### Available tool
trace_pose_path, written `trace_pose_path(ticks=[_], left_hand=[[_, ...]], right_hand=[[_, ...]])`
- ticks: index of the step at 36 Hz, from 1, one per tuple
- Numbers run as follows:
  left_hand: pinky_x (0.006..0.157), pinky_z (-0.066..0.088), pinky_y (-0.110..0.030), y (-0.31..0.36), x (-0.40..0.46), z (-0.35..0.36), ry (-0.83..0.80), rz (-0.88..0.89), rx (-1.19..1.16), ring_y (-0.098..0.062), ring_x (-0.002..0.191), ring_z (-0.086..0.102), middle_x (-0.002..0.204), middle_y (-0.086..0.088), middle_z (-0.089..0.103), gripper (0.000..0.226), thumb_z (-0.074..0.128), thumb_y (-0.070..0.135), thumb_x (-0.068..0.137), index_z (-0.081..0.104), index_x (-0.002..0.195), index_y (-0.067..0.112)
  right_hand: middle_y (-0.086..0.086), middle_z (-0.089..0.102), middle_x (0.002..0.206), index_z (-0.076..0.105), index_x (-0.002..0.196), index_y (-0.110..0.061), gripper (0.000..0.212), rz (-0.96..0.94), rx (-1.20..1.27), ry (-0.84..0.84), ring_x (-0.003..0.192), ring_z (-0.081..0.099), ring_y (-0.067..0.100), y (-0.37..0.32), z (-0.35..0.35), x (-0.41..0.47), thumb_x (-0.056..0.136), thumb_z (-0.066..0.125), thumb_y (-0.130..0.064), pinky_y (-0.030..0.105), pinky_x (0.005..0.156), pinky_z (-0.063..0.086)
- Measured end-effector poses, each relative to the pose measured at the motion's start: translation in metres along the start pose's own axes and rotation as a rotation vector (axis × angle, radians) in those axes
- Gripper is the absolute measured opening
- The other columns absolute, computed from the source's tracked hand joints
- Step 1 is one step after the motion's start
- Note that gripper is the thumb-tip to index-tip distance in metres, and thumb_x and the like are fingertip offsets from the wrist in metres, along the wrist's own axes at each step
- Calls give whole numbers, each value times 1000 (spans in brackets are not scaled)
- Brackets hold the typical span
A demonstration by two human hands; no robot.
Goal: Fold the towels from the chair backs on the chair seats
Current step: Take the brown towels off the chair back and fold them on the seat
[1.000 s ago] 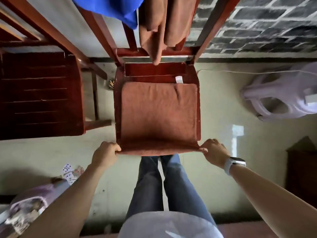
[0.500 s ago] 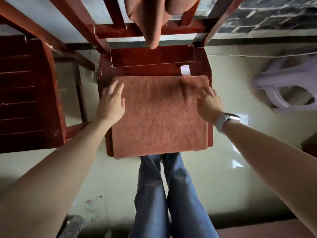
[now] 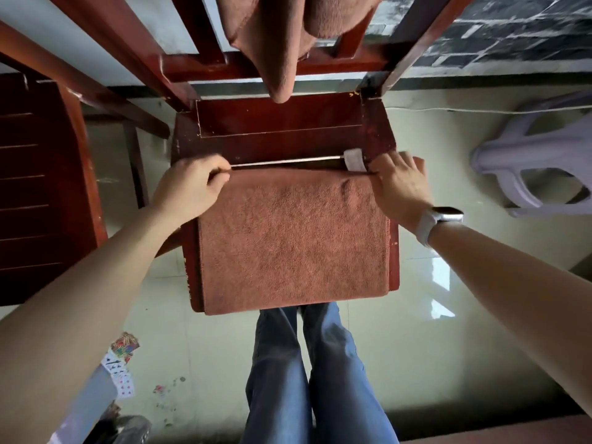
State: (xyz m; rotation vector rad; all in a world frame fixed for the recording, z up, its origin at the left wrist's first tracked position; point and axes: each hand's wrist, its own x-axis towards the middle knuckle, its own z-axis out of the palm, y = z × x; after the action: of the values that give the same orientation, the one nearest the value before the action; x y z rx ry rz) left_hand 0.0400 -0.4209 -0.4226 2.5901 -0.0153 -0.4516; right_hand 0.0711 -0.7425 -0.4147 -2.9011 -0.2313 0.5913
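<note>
A rust-brown towel lies folded flat on the red wooden chair seat, its near edge hanging just over the seat front. My left hand pinches the towel's far left corner with curled fingers. At the far right corner, beside a white tag, my right hand grips the towel edge. Another brown towel hangs over the chair back above the seat.
A second dark red chair stands close on the left. A pale plastic stool lies on the floor at the right, with a thin cable along the wall. Playing cards lie on the floor at lower left.
My hands lifted the towel's near edge from the seat front, folded it away, smoothed it flat, and have now slid to the far corners and closed on them.
</note>
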Motion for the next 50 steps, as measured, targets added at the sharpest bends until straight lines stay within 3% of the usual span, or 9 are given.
trace_pose_path(ticks=[4, 6, 10, 14, 16, 25, 30, 40, 50], left_hand=[[76, 42, -26, -7, -9, -19, -709, -238, -172, -6, 87, 60, 95, 12, 67, 11, 62, 25, 86, 63, 81, 35], [71, 40, -19, -10, -9, -27, -864, -301, -196, 1, 85, 57, 89, 18, 65, 10, 62, 28, 86, 64, 81, 36], [69, 40, -22, -18, 3, -19, -643, -302, -137, -4, 84, 56, 94, 10, 63, 6, 61, 26, 87, 64, 88, 30], [88, 39, -36, -19, 9, 6, -124, -167, 37, -25, 105, 51, 113, -5, 56, 12, 62, 15, 86, 68, 94, 10], [91, 40, -41, -18, 8, 14, -30, -125, 94, -27, 115, 46, 123, -6, 53, 11, 64, 12, 84, 69, 91, 6], [92, 44, -47, -18, -1, 24, -14, -41, 168, -34, 106, 54, 119, -14, 57, 8, 66, 5, 80, 69, 85, 0], [84, 41, -40, -17, 6, 18, -55, -42, 214, -34, 95, 50, 100, -14, 66, 10, 67, 12, 80, 72, 86, 6], [85, 34, -27, -23, 2, -8, -200, -116, 33, -13, 91, 49, 97, 6, 51, 13, 73, 17, 77, 73, 90, 13], [87, 45, -36, 9, -54, -59, -15, 69, 11, -22, 88, 60, 90, -4, 71, 12, 77, 18, 72, 75, 82, 11]], right_hand=[[10, 65, 95, 58, 101, -16, 13, -61, 216, -462, 71, 58, 16, 11, -16, -15, 93, 48, -17, 22, 67, 46], [7, 64, 98, 63, 98, -16, 13, -65, 224, -727, 69, 53, 4, 16, -24, -13, 92, 52, -20, 11, 59, 39], [13, 62, 114, 61, 114, -8, 26, -17, 188, -698, 86, 50, 18, 24, -27, 3, 92, 50, -13, 24, 76, 36], [11, 53, 124, 61, 118, -15, 37, 35, 119, -295, 103, 48, 26, 18, -13, 17, 89, 43, -3, 35, 88, 42], [13, 45, 128, 61, 115, -8, 34, 54, 58, -157, 115, 40, 32, 17, -5, 21, 87, 44, -1, 43, 98, 38], [19, 43, 122, 61, 98, 6, 25, 53, -11, -80, 108, 38, 37, 13, 23, 16, 82, 41, 7, 44, 86, 42], [19, 50, 116, 61, 101, -1, 23, 77, -80, -126, 108, 39, 35, 14, 20, 16, 86, 47, -12, 44, 89, 36], [19, 51, 108, 66, 94, 1, 21, 45, 154, -160, 94, 53, 36, 20, -4, -2, 90, 49, -10, 40, 90, 43], [14, 63, 102, 68, 91, -4, 14, -53, 46, 12, 100, 56, 35, 22, -55, -77, 86, 58, -12, 42, 90, 37]])
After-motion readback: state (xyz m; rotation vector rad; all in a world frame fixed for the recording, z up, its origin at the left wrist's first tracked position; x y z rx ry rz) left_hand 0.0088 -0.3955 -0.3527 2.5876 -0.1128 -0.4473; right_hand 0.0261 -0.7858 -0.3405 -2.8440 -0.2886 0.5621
